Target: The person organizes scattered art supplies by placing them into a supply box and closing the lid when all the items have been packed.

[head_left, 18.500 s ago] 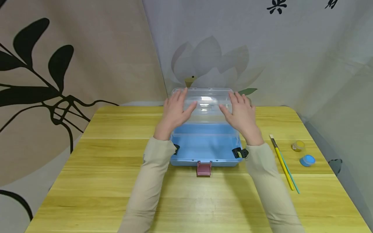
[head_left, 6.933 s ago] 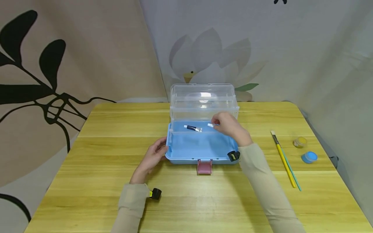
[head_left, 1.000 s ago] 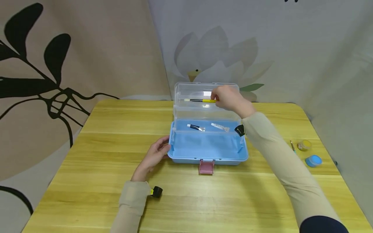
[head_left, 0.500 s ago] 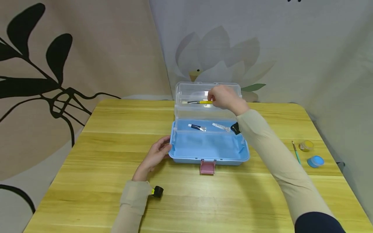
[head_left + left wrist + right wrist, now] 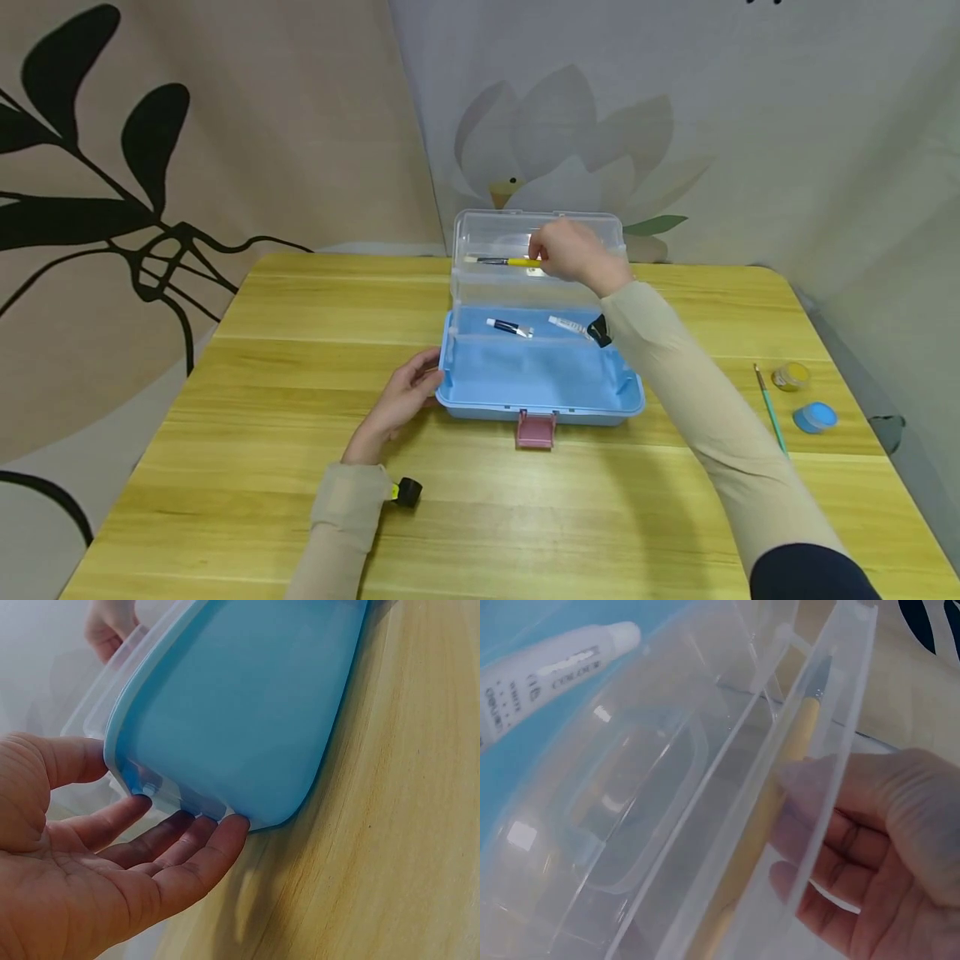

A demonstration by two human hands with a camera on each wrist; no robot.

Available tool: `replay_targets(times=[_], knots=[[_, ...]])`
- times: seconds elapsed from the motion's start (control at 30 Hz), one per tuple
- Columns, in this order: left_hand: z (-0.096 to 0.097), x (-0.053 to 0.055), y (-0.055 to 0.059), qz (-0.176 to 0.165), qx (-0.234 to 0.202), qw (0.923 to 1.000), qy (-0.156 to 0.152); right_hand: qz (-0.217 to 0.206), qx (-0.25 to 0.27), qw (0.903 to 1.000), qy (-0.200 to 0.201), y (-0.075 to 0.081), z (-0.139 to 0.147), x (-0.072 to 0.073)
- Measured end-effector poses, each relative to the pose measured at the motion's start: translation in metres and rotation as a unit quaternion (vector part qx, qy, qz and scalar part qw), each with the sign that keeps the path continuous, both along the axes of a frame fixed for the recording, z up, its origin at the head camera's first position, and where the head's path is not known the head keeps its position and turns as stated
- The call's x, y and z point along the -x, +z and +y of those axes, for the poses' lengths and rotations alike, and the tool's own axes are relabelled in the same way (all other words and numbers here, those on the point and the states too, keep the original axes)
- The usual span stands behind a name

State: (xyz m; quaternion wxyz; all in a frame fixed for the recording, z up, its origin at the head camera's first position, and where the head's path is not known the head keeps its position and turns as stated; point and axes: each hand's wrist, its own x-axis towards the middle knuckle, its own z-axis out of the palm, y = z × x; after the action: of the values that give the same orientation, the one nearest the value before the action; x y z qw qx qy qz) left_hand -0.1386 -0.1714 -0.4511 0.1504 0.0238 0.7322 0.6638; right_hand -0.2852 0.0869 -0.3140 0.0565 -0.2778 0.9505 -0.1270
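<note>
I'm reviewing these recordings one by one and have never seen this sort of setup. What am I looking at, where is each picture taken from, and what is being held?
There is no machine here, just a person's two bare hands. The wide picture comes from a head-worn camera looking forward and down; the two close-ups come from cameras on the wrists.

On the wooden table stands an open blue box with a clear lid. Inside lie a black paint tube and a white paint tube. To the right are a teal-handled paintbrush, a yellow jar and a blue jar.

The left hand holds the box's left end. The right hand pinches a yellow-handled paintbrush at the lid.
</note>
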Motion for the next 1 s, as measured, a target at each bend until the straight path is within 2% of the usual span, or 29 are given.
replay_targets(times=[0.33,0.47,0.57,0.7,1.0], knots=[[0.0,-0.001,0.0,-0.001,-0.002,1.0,0.001,0.013,-0.001,0.9999,-0.003,-0.003,0.001,-0.001],[0.001,-0.002,-0.001,0.0,0.001,1.0,-0.002,0.021,0.035,0.9991,0.002,0.0,0.009,-0.006],[0.002,-0.002,-0.001,0.0,0.001,1.0,-0.001,0.039,0.063,0.9972,-0.006,0.005,0.021,-0.012],[0.001,-0.002,-0.002,0.002,0.002,1.0,-0.003,0.061,0.086,0.9938,-0.035,0.01,0.044,-0.022],[0.0,-0.001,-0.001,-0.003,0.002,1.0,0.0,0.114,0.147,0.9794,-0.08,0.0,0.1,-0.047]])
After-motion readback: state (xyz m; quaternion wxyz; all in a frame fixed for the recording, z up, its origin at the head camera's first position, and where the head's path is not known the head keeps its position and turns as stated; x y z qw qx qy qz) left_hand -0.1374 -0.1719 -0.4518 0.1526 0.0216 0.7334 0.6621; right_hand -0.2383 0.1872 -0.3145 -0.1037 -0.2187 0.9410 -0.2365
